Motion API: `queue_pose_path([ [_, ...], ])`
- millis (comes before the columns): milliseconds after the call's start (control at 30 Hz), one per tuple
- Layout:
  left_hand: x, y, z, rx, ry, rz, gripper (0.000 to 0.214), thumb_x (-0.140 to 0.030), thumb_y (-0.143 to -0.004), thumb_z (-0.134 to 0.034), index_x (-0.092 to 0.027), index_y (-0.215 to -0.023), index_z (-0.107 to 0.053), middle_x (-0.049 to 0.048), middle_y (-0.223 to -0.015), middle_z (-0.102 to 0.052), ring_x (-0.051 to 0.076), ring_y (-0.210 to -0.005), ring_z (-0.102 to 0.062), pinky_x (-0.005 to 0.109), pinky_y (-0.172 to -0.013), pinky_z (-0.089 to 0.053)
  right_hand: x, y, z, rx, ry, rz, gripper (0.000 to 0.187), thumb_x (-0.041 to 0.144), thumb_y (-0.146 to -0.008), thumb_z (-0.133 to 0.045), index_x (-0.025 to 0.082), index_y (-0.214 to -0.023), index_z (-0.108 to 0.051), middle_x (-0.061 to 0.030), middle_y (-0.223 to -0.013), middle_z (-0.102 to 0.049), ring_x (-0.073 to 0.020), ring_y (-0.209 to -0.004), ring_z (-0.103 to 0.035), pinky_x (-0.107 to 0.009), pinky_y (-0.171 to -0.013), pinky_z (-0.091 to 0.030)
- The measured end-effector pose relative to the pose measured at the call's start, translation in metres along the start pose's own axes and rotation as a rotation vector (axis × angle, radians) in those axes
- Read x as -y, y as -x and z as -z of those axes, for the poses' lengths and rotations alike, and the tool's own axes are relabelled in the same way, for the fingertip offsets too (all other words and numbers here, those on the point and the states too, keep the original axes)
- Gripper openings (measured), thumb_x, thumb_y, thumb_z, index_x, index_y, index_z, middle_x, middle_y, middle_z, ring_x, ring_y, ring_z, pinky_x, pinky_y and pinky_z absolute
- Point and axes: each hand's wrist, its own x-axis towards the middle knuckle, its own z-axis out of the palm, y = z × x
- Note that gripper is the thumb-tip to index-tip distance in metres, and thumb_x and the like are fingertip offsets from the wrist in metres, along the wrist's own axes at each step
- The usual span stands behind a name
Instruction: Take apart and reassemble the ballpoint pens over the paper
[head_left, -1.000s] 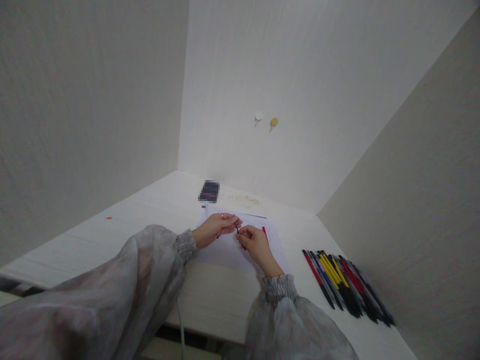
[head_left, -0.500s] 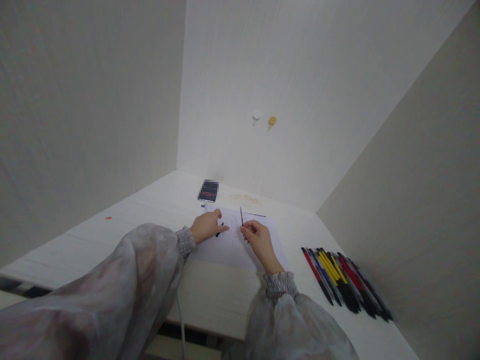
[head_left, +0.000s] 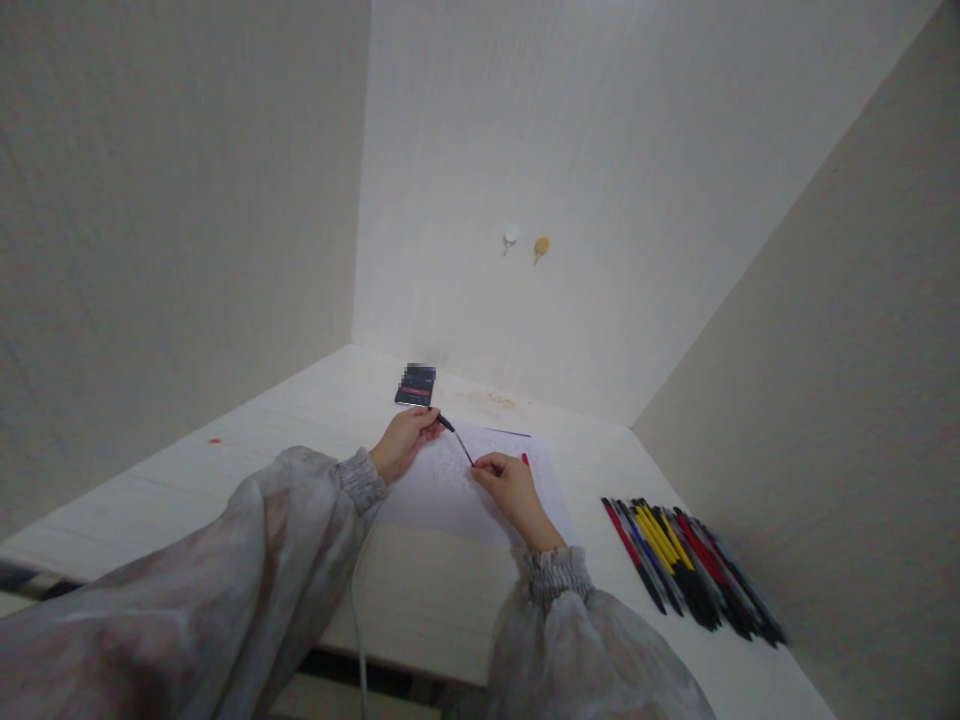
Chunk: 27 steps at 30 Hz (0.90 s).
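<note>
My left hand (head_left: 405,438) is closed in a pinch on a small black pen part (head_left: 445,422) above the far left of a white paper sheet (head_left: 450,490). My right hand (head_left: 506,480) is closed on a thin pen refill (head_left: 463,447), whose free end points up-left toward the black part. The two pieces are close together, and I cannot tell whether they touch. A red pen piece (head_left: 525,460) shows just beyond my right hand's knuckles; whether the hand holds it is hidden.
A row of several pens (head_left: 686,565), red, blue, yellow and black, lies on the white desk (head_left: 315,410) at the right. A small dark box (head_left: 417,385) stands behind the paper. A tiny red bit (head_left: 214,440) lies far left. Walls enclose the desk corner.
My hands parted, and my left hand lifted the black part off the paper toward the back. My right hand tilted the refill from upright to pointing up-left at that part.
</note>
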Motion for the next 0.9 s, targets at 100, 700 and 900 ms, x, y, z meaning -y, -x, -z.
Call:
queue_pose_path([
  [100, 0.0012, -0.0001, 0.0004, -0.013, 0.140, 0.066, 0.004, -0.010, -0.069, -0.056, -0.009, -0.066, -0.055, 0.0021, -0.063, -0.057, 0.006, -0.056, -0.054, 0.018, -0.058, -0.044, -0.0009, -0.0005, -0.0005, -0.008, 0.015, -0.001, 0.014, 0.025, -0.064, -0.052, 0.015, -0.066, -0.062, 0.0017, -0.052, -0.053, -0.0091, -0.049, -0.044, -0.020, -0.047, -0.031],
  [700, 0.0000, 0.0001, -0.0009, -0.014, 0.218, 0.091, 0.011, -0.004, -0.074, -0.049, -0.009, -0.066, -0.055, 0.0033, -0.063, -0.058, 0.006, -0.054, -0.055, 0.016, -0.053, -0.046, -0.0030, -0.0011, -0.0003, -0.009, 0.026, -0.001, 0.015, 0.025, -0.064, -0.051, 0.015, -0.067, -0.062, 0.0009, -0.054, -0.055, -0.0099, -0.050, -0.046, -0.020, -0.048, -0.032],
  [900, 0.0018, -0.0001, -0.0002, 0.037, 0.203, 0.091, 0.008, -0.006, -0.073, -0.052, -0.009, -0.066, -0.056, 0.0025, -0.062, -0.057, 0.007, -0.054, -0.055, 0.015, -0.052, -0.045, -0.0021, -0.0008, -0.0001, -0.003, 0.047, 0.003, 0.015, 0.024, -0.064, -0.051, 0.015, -0.068, -0.063, 0.0007, -0.054, -0.056, -0.0101, -0.050, -0.047, -0.020, -0.048, -0.033],
])
